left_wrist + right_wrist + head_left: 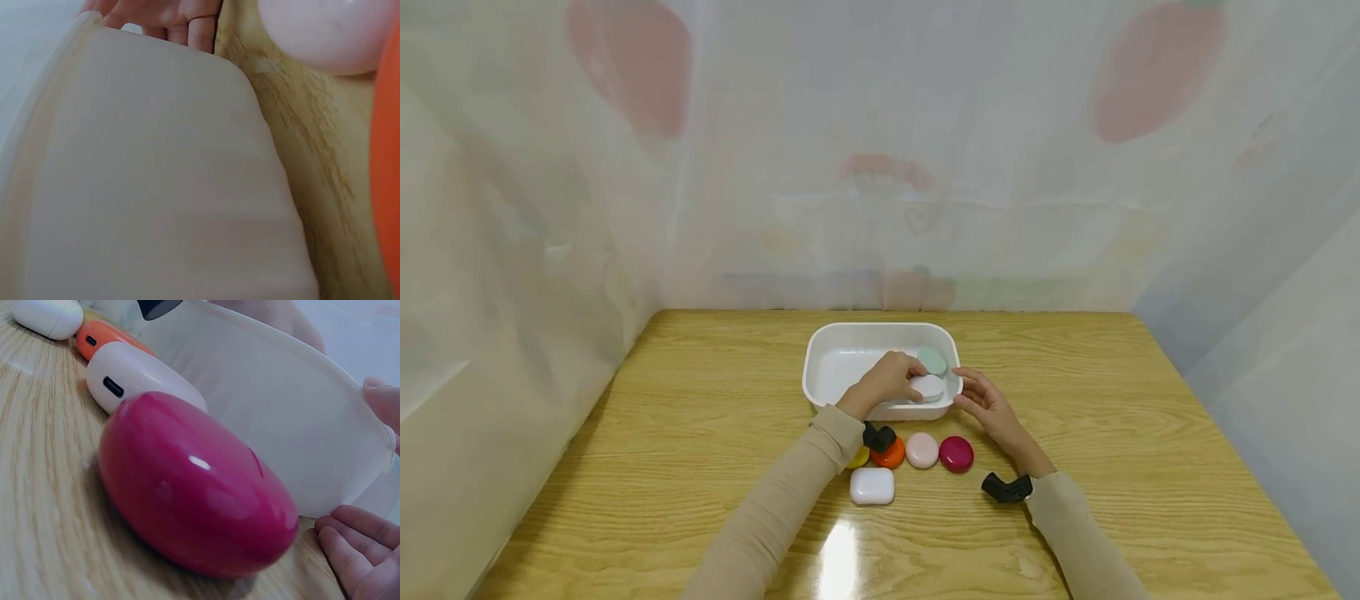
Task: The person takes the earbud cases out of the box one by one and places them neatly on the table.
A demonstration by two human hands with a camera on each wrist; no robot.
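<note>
The left hand reaches over the near wall of a white tray and pinches a white earbud case between thumb and fingers. Inside the tray, a mint-green round case lies just behind it. At the tray's right end is the right hand, its fingers extended. In the right wrist view its thumb is at the rim and the fingertips are low by the tray's base. Nearest that hand outside the tray is a magenta earbud case.
In front of the tray stand a pale pink case, an orange case and a partly hidden yellow case. A white rectangular case lies nearer on the wooden table. Patterned curtains enclose the table.
</note>
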